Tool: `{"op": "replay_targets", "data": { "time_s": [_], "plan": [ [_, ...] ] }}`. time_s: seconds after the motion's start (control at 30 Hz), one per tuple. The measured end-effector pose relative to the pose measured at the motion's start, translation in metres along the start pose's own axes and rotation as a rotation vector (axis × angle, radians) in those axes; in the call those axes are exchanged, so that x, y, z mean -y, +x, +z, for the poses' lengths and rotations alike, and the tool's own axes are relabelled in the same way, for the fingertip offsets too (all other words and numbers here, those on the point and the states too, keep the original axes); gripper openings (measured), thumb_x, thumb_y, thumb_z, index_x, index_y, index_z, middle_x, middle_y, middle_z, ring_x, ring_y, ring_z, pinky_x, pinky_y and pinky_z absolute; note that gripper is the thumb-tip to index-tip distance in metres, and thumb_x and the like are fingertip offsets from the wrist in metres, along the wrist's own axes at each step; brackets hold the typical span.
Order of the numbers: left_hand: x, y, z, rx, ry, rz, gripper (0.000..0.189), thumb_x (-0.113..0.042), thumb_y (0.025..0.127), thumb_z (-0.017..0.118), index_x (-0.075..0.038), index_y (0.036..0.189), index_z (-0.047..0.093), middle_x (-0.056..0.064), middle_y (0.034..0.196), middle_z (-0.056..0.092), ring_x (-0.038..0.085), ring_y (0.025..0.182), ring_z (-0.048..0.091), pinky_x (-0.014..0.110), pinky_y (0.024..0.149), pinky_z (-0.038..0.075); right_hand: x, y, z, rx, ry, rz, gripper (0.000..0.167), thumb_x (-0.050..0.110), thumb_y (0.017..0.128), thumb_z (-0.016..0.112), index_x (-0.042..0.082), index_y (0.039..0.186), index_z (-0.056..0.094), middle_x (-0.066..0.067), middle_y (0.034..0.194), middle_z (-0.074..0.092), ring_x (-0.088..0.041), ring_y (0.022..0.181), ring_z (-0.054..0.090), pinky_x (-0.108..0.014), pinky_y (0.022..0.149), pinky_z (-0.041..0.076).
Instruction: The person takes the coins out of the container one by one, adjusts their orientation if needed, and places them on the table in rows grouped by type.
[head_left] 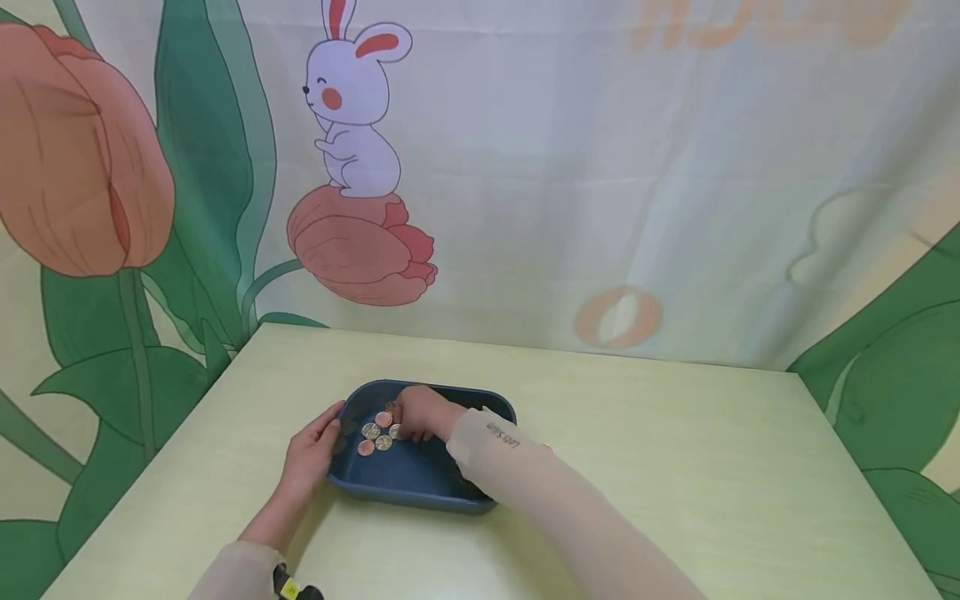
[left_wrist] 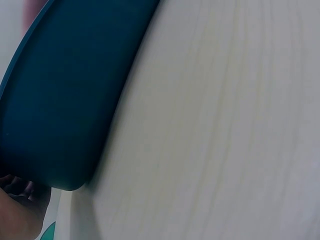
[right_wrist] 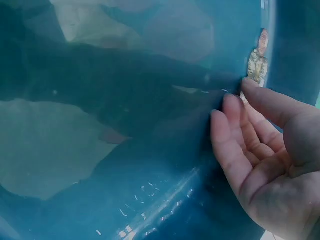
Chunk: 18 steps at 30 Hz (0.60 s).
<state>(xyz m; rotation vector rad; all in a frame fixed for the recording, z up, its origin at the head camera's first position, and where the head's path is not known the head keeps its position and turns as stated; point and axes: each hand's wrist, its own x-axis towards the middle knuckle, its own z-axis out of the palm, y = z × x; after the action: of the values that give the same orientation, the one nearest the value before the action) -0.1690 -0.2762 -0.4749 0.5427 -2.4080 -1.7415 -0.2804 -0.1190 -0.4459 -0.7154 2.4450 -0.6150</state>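
Note:
A dark blue rectangular tray (head_left: 405, 498) with rounded corners sits on the table. My left hand (head_left: 310, 450) grips its left end, thumb at the rim; in the left wrist view the hand (left_wrist: 22, 207) shows at the tray's corner. Inside the tray, several gold and copper-coloured coins (head_left: 383, 442) lie in a loose group toward the left. My right hand (head_left: 423, 412) reaches in beside them. In the right wrist view, its thumb and fingers (right_wrist: 230, 125) pinch the edge of a coin (right_wrist: 243, 98), mostly hidden, close to other coins (right_wrist: 257, 65).
The pale yellow table (head_left: 675, 467) spreads around the tray. Behind it hangs a printed cloth (head_left: 525, 167) with a rabbit and tulips. A small orange thing (head_left: 547, 447) shows past the right sleeve (head_left: 555, 492).

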Motion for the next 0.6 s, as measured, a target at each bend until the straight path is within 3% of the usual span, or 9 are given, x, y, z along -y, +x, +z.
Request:
{"op": "replay_targets", "data": {
  "time_s": [0.13, 0.27, 0.4, 0.47, 0.53, 0.6],
  "plan": [
    [0.0008, 0.0001, 0.0004, 0.003, -0.008, 0.001, 0.045, -0.015, 0.110, 0.040, -0.003, 0.153, 0.045, 0.023, 0.158, 0.043, 0.040, 0.142, 0.048, 0.052, 0.122, 0.037, -0.0006, 0.0007, 0.0047, -0.037, -0.078, -0.035, 0.012, 0.009, 0.089, 0.078, 0.004, 0.082, 0.071, 0.000, 0.063, 0.059, -0.009, 0.051, 0.054, -0.019, 0.047, 0.046],
    [0.0012, 0.0004, 0.0003, 0.003, -0.010, 0.004, 0.045, -0.015, 0.110, 0.040, -0.004, 0.153, 0.045, 0.022, 0.158, 0.043, 0.038, 0.145, 0.046, 0.050, 0.122, 0.037, -0.0025, 0.0047, 0.0071, -0.069, -0.158, -0.090, 0.009, 0.010, 0.091, 0.077, 0.004, 0.084, 0.075, -0.004, 0.073, 0.068, -0.008, 0.052, 0.054, -0.017, 0.051, 0.044],
    [0.0006, 0.0005, 0.0004, -0.004, 0.008, 0.006, 0.045, -0.017, 0.110, 0.041, -0.005, 0.153, 0.046, 0.021, 0.157, 0.046, 0.036, 0.138, 0.053, 0.025, 0.107, 0.049, -0.0030, 0.0068, 0.0071, -0.085, -0.191, -0.111, 0.007, 0.012, 0.091, 0.077, 0.006, 0.088, 0.075, -0.003, 0.080, 0.070, -0.008, 0.054, 0.056, -0.017, 0.053, 0.044],
    [0.0004, 0.0006, 0.0004, -0.006, 0.015, 0.007, 0.045, -0.017, 0.110, 0.041, -0.005, 0.153, 0.046, 0.021, 0.156, 0.047, 0.035, 0.135, 0.056, 0.020, 0.102, 0.049, -0.0024, 0.0071, 0.0069, -0.094, -0.209, -0.114, 0.009, 0.013, 0.090, 0.079, 0.007, 0.086, 0.074, -0.002, 0.078, 0.068, -0.007, 0.054, 0.056, -0.017, 0.054, 0.044],
    [0.0005, 0.0010, 0.0001, -0.002, 0.006, 0.008, 0.045, -0.017, 0.110, 0.041, -0.004, 0.153, 0.046, 0.021, 0.157, 0.046, 0.035, 0.139, 0.052, 0.025, 0.108, 0.048, -0.0010, 0.0060, 0.0062, -0.101, -0.237, -0.128, 0.012, 0.016, 0.089, 0.080, 0.007, 0.085, 0.073, 0.000, 0.075, 0.066, -0.007, 0.056, 0.055, -0.017, 0.056, 0.042],
    [0.0011, 0.0013, -0.0004, 0.002, -0.011, 0.010, 0.045, -0.016, 0.110, 0.041, -0.003, 0.153, 0.045, 0.022, 0.158, 0.044, 0.038, 0.145, 0.046, 0.039, 0.119, 0.042, 0.0002, 0.0051, 0.0057, -0.107, -0.264, -0.144, 0.012, 0.017, 0.089, 0.080, 0.007, 0.086, 0.074, 0.000, 0.076, 0.065, -0.007, 0.060, 0.053, -0.017, 0.059, 0.041]
  ]
}}
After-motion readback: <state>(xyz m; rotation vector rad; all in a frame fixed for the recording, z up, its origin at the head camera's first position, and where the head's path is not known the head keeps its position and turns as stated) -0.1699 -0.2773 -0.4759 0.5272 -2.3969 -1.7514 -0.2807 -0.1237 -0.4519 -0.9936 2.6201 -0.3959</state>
